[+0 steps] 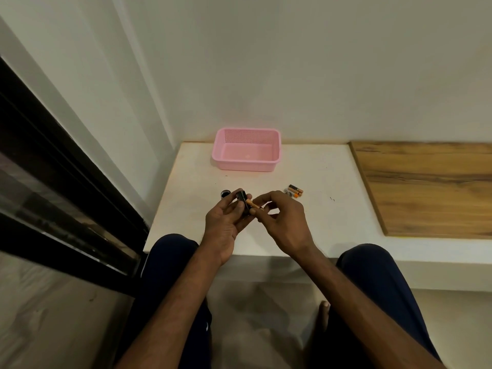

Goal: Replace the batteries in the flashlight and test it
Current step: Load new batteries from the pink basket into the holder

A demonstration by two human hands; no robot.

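1. The worktop [306, 222] carries a pink basket [246, 150] at its back.
2. My left hand [226, 222] wraps the flashlight [243, 202] in front of the basket, steadying its open end.
3. My right hand [282, 219] pinches a battery [253, 203], feeding it in.
4. Spare batteries [295, 191] wait right of the basket.
5. The cap [225, 194] sits left.

The perforated pink plastic basket [247, 149] has a soft sheen. The white tabletop [202, 182] looks matt and slightly scuffed. Beside it, the brown wood-grain board [426, 182] appears smooth and satiny. The short black flashlight barrel [243, 202] looks dull.
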